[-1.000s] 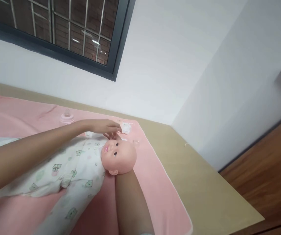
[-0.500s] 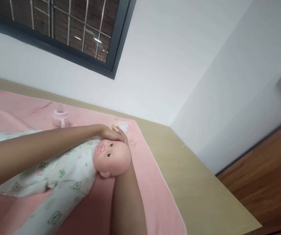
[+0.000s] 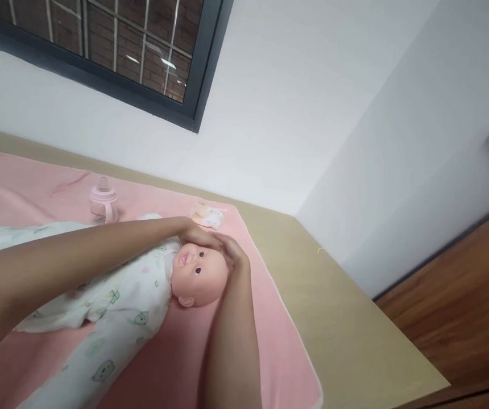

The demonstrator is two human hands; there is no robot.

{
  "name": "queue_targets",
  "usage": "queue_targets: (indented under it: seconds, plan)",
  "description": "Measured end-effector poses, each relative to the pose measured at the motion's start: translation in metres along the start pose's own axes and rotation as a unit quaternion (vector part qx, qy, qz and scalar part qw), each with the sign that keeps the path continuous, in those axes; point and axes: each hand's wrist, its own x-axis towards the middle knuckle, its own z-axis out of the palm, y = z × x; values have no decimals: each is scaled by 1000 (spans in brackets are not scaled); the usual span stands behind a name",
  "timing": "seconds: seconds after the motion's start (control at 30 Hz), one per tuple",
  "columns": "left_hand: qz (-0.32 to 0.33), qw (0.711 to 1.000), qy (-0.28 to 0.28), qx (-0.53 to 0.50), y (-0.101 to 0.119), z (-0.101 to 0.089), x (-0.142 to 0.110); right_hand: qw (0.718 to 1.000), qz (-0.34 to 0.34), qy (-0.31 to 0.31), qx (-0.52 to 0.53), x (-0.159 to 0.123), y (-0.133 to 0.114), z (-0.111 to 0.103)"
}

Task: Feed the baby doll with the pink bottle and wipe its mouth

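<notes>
A bald baby doll (image 3: 204, 275) in a white outfit printed with green bears lies on its back on a pink cloth (image 3: 176, 363), its head toward the right. My left hand (image 3: 197, 233) reaches over the doll's body and curves along the far side of its head. At the crown, my right hand (image 3: 235, 253) bends inward against the head, its fingers meeting those of the left. Between the two hands the head is cradled. Some fingertips are hidden behind the head.
A pink baby bottle (image 3: 103, 199) with a handle stands on the cloth beyond my left forearm. A small printed packet (image 3: 208, 215) lies by the far corner. Past the cloth runs the wooden table edge (image 3: 313, 307), with a wall and a barred window (image 3: 142, 51) behind.
My right hand has come out from under the doll's head and now curves round its crown. The head sits slightly further right. A small clear object beside it is now covered.
</notes>
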Motion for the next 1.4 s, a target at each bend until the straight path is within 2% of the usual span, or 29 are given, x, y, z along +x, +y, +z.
queue_targets:
  seconds: [0.1, 0.2, 0.3, 0.4, 0.53, 0.7, 0.87, 0.97, 1.13, 1.23, 1.4]
  plan:
    - [-24, 999, -5, 39, 1, -13, -3, 1000, 13, -4, -15, 3, 2, -2]
    - [-30, 991, 86, 99, 5, -28, -16, 999, 10, 13, -34, 7, 3, -5]
    - [-38, 969, 187, 155, 9, -35, -38, 997, 17, 27, -73, 10, 1, -5]
    - [-46, 952, 249, 173, 15, -32, -65, 990, 6, 56, -128, 11, 0, -1]
    - [-44, 938, 305, 161, 19, -20, -98, 960, -36, 117, -252, 15, 0, 4]
    - [-38, 931, 335, 140, 13, -8, -120, 928, -42, 152, -338, 17, -1, 4]
    - [-39, 924, 361, 121, 1, -2, -128, 892, -31, 178, -414, 12, -6, 5]
    - [-36, 924, 366, 106, -5, 1, -130, 881, -27, 185, -435, 7, -9, 7]
    - [-39, 923, 370, 103, -12, 2, -131, 884, -15, 170, -434, -1, -15, 10]
    - [-36, 920, 377, 102, -15, 1, -131, 896, -14, 150, -418, -3, -18, 9]
    - [-31, 918, 386, 88, -18, 1, -131, 927, -85, 128, -342, -6, -33, 12]
